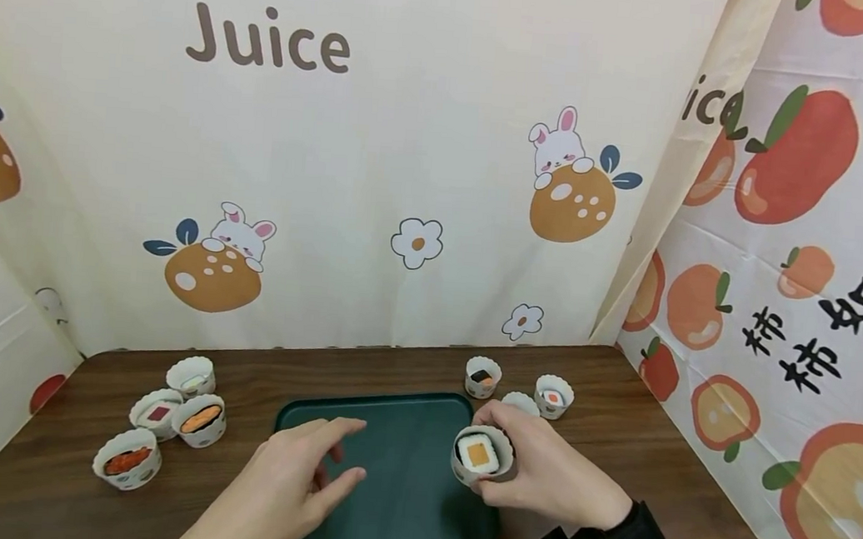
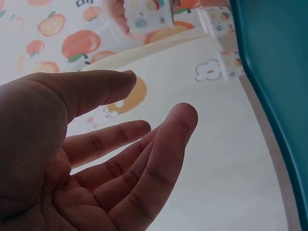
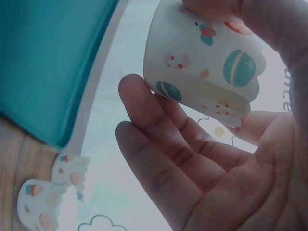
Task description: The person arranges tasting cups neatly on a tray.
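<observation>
Head view: a pale printed cloth [image 1: 424, 160] is hung behind a brown wooden table [image 1: 48, 485]. On the table a dark green tray [image 1: 403, 460] has been laid. Over the tray, the left hand [image 1: 297, 477] is held with thumb and fingers spread well apart and softly bent, nothing being gripped. By the right hand [image 1: 538, 469], a white patterned paper cup [image 3: 202, 62] is pinched between thumb and fingers and is seen over the tray's right edge. Four similar cups [image 1: 139, 476] are grouped at the left of the tray; three more cups [image 1: 554, 409] are set beyond the right hand, one partly hidden by it. Inside the held cup, a sushi piece [image 1: 479, 454] with a yellow-orange centre is contained.
</observation>
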{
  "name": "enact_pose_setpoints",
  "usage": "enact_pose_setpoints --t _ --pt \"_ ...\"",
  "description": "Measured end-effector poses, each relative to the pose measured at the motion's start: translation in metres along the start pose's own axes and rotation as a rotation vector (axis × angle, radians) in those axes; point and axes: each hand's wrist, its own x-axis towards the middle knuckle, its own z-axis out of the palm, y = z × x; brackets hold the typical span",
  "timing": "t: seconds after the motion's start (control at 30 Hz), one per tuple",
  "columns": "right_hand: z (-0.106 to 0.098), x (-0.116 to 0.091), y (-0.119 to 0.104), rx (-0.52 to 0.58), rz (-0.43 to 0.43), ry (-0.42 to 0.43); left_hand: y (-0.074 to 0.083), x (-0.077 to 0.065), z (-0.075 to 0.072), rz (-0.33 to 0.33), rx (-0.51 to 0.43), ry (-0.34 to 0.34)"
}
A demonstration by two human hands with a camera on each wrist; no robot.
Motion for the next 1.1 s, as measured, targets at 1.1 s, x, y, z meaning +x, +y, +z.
enact_pose_setpoints --t 1.1 --pt "0.023 0.032 -0.027 0.107 -0.119 0.021 0.027 0.023 0.022 -0.019 -0.254 -0.030"
